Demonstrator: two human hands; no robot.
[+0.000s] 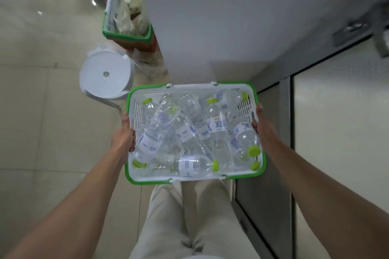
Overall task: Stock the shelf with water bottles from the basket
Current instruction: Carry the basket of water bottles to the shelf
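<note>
Lying loose in the basket (160, 178), the water bottles (216, 126) were clear, carried white labels with blue print, and pointed in mixed directions, several overlapping. Their lime-green caps (253, 150) showed mostly along the 6 o'clock and 12 o'clock walls. The basket was white with slotted walls and a green rim, and it sat at the centre of the view, long side across.

The left hand (126, 134) gripped the short wall at the basket's 9 o'clock side, thumb over the rim and pointing toward 12 o'clock; the fingers were hidden beneath the edge. The right hand (257, 121) gripped the opposite short wall at 3 o'clock in the same manner, thumb laid along the rim. Both forearms ran in from the lower corners of the view.

At 6 o'clock from the basket, the person's light trousers (189, 216) were visible below it. At 12 o'clock stood a plain white cabinet (231, 17), close to the basket's far rim. At 10 o'clock stood a round white stool (106, 73) with a small hole in its seat. At 11 o'clock, further out, a second basket (126, 34) held pale bagged items. At 3 to 4 o'clock ran a grey-framed panel (285, 132). Glossy pale floor tiles (42, 90) filled the 9 o'clock side.
</note>
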